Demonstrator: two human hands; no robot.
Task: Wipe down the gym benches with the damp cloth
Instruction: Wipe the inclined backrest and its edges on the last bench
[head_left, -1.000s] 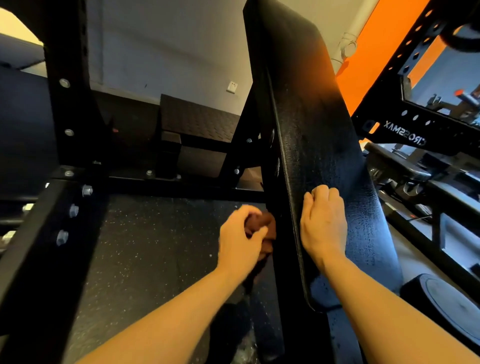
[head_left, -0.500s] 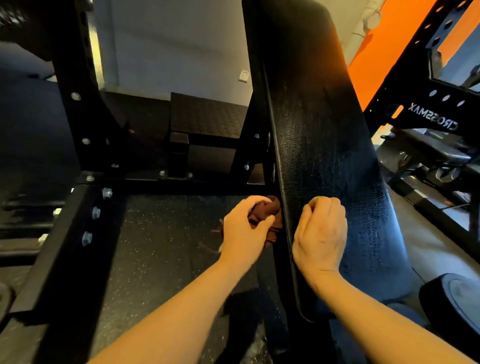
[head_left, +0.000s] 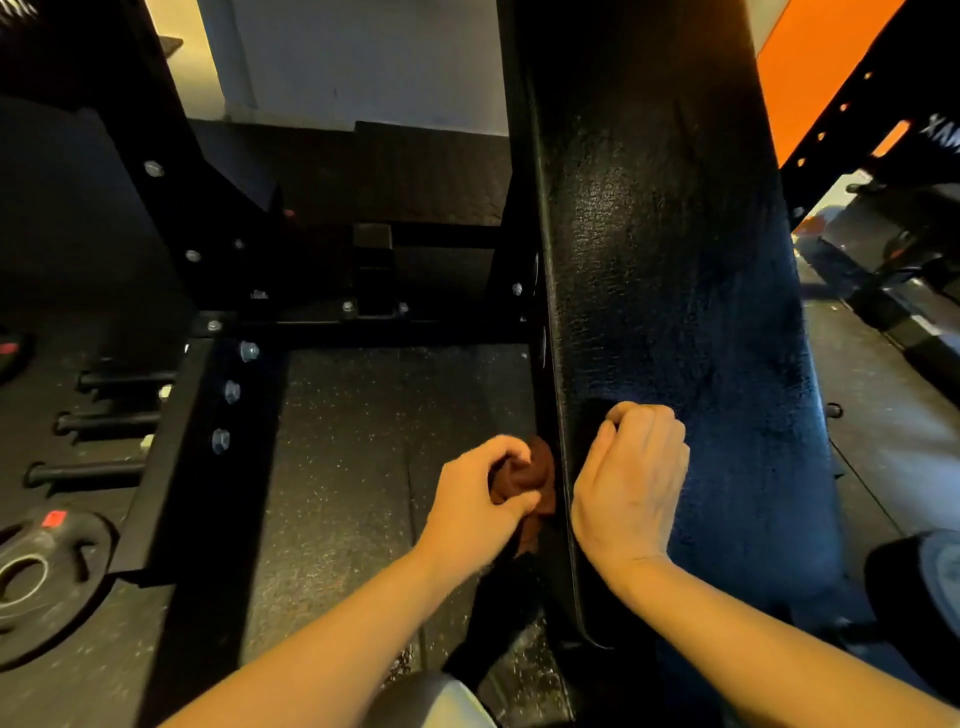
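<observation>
A black padded bench back rises steeply through the middle right of the head view, its textured face turned to the right. My left hand grips a bunched brown cloth and holds it against the pad's left edge. On the pad's face just beside that edge rests my right hand, fingers curled into a loose fist with nothing visible in it. The cloth is partly hidden by my left fingers and the pad's rim.
A black bolted steel frame stands to the left over speckled rubber flooring. A weight plate lies at the lower left beside storage pegs. A perforated black rack and an orange wall are at the right.
My right hand went from flat on the pad to curled into a fist. The view dropped lower, and my left hand kept the cloth at the pad's left edge.
</observation>
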